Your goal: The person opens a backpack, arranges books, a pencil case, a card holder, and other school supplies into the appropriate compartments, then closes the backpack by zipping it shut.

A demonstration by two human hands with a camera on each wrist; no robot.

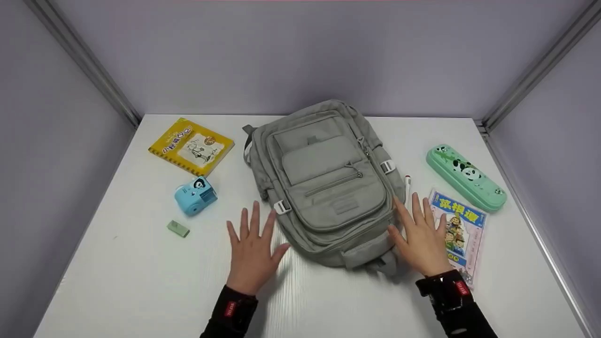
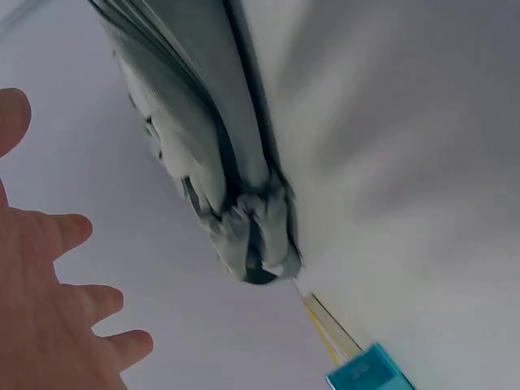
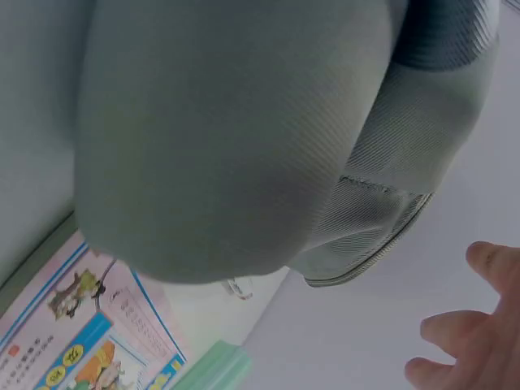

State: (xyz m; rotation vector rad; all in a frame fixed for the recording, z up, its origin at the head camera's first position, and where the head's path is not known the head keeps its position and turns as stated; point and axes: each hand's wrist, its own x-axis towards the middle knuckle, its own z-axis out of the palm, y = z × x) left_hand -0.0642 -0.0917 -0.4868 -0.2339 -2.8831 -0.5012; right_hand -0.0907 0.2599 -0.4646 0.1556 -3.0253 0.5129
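Observation:
A grey backpack lies flat on the white table with its front pockets up and zips closed. My left hand is spread flat just off its lower left corner, thumb close to the fabric. My right hand is spread at its lower right side, partly over a comic book, thumb against the bag's edge. Neither hand holds anything. In the left wrist view the backpack is beside my open left hand. In the right wrist view the backpack fills the frame, with my fingertips at the lower right.
A yellow book, a blue pencil sharpener and a small green eraser lie left of the bag. To its right are a white pen and a green panda pencil case. Grey walls enclose three sides of the table.

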